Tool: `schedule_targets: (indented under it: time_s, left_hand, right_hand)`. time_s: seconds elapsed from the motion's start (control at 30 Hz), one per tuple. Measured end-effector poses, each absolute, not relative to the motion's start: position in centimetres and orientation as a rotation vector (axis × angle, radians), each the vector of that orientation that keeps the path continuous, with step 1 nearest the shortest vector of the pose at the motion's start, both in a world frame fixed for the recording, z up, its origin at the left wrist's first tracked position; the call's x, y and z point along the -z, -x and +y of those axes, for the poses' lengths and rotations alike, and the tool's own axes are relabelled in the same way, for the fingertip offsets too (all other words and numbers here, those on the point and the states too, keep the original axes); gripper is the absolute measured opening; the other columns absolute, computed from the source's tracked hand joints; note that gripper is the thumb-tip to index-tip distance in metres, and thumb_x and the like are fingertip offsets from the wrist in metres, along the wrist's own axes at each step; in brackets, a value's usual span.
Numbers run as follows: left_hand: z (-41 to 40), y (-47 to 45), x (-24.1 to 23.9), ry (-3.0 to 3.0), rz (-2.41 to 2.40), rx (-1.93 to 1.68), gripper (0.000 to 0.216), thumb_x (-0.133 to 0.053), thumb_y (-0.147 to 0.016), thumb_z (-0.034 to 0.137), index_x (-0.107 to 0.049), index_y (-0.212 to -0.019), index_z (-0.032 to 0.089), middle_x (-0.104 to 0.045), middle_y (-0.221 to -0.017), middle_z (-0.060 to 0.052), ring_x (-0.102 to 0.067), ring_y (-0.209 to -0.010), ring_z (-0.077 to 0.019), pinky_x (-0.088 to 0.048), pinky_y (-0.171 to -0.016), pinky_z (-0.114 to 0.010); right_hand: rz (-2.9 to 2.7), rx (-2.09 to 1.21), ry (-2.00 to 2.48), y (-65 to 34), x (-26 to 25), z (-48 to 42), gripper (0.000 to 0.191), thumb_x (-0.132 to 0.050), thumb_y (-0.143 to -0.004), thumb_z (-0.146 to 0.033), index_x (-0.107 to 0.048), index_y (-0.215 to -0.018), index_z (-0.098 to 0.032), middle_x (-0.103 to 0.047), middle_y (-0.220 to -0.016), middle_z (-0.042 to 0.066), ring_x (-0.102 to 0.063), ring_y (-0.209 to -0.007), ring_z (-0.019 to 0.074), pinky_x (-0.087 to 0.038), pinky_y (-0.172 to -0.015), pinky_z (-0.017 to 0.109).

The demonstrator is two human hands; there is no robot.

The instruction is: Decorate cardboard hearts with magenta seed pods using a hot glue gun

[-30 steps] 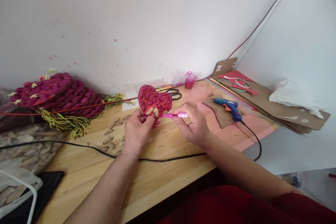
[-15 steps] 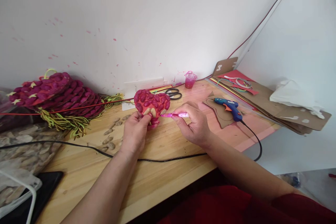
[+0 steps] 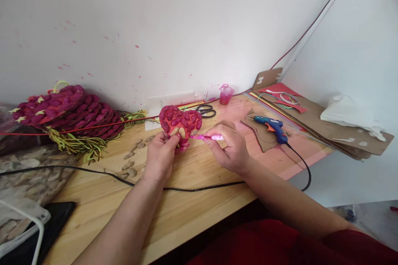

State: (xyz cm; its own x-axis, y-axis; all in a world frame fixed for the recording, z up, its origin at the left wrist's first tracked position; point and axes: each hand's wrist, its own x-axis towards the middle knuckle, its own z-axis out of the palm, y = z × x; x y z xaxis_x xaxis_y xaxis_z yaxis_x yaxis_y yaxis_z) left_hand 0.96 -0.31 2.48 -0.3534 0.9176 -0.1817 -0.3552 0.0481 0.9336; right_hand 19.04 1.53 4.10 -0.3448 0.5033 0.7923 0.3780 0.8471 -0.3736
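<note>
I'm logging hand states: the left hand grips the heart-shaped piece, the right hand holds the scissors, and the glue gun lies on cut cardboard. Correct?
Not quite: in the head view the right hand holds a pink-stained brush; the scissors lie toward the back of the table. The left hand does grip the heart-shaped piece, and the glue gun lies on cut cardboard.

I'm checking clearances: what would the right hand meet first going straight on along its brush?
Probably the red heart in the left hand; the brush seems at its edge, though depth is unclear.

Left hand (image 3: 160,155) grips heart (image 3: 181,120), right hand (image 3: 230,148) paintbrush (image 3: 212,137).
</note>
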Motion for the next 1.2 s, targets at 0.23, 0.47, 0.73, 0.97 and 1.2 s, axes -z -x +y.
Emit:
schedule_targets:
  time_s: [0.23,0.47,0.73,0.97,1.2]
  left_hand:
    - [-0.24,-0.82,-2.41,-0.637,1.244,-1.535,0.035,-0.077,-0.056,0.024,-0.062,-0.085,0.013,-0.068,-0.071,-0.001,-0.063,-0.055,-0.0133,-0.052,-0.053,-0.024]
    - [-0.25,-0.72,-2.83,-0.526,1.202,-1.519,0.024,-0.072,-0.061,0.017,-0.061,-0.082,0.012,-0.067,-0.065,-0.002,-0.063,-0.053,-0.0130,-0.053,-0.048,-0.022]
    - [-0.19,-0.62,-3.02,-0.431,1.191,-1.492,0.014,-0.069,-0.066,0.013,-0.061,-0.077,0.013,-0.067,-0.065,-0.003,-0.064,-0.054,-0.0124,-0.055,-0.049,-0.020]
    - [-0.03,-0.60,-2.92,-0.412,1.151,-1.494,0.011,-0.063,-0.071,0.006,-0.062,-0.081,0.011,-0.069,-0.067,-0.005,-0.065,-0.053,-0.0128,-0.055,-0.047,-0.019]
    - [-0.09,-0.66,-2.76,-0.417,1.139,-1.504,0.008,-0.063,-0.073,0.005,-0.061,-0.079,0.010,-0.069,-0.067,-0.006,-0.065,-0.052,-0.0132,-0.055,-0.047,-0.020]
  right_hand:
    - [-1.980,-0.134,0.688,-19.27,-3.95,1.69,0.002,-0.061,-0.090,-0.021,-0.062,-0.088,-0.022,-0.068,-0.079,0.003,-0.059,-0.077,0.0192,-0.044,-0.076,0.038]
    - [-1.925,-0.176,0.636,-19.30,-4.28,1.68,0.004,-0.062,-0.090,-0.019,-0.064,-0.090,-0.022,-0.068,-0.079,0.002,-0.058,-0.075,0.0187,-0.045,-0.072,0.037]
    - [-1.884,-0.152,0.664,-19.46,-4.18,1.85,0.003,-0.062,-0.089,-0.019,-0.063,-0.090,-0.022,-0.067,-0.079,0.003,-0.059,-0.075,0.0189,-0.046,-0.071,0.037]
    - [-1.861,-0.126,0.687,-19.50,-4.05,1.95,0.004,-0.062,-0.089,-0.018,-0.064,-0.091,-0.021,-0.066,-0.081,0.004,-0.059,-0.077,0.0191,-0.046,-0.071,0.036]
    - [-1.876,-0.139,0.650,-19.31,-4.02,1.87,0.005,-0.063,-0.089,-0.017,-0.064,-0.091,-0.021,-0.067,-0.081,0.003,-0.059,-0.078,0.0189,-0.046,-0.073,0.037]
